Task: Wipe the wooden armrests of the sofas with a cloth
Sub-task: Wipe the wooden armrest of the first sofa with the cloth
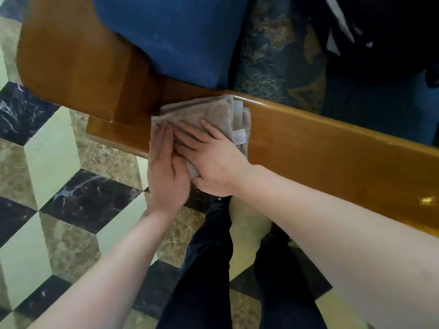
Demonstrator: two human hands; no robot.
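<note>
A glossy brown wooden armrest (320,143) runs from centre left down to the right edge. A folded beige cloth (209,110) lies over its top and outer side, close to where the armrest meets the sofa's wooden back panel (69,58). My right hand (213,157) lies flat on the cloth with fingers spread, its thumb curled around the cloth's lower edge. My left hand (166,167) presses flat on the cloth's left part, fingers together, beside the right hand.
A blue back cushion (178,32) and a patterned blue and gold seat cushion (280,55) lie behind the armrest. Dark cloth lies on the seat at top right. Below is a marble floor (59,174) in a cube pattern, with my dark trouser legs.
</note>
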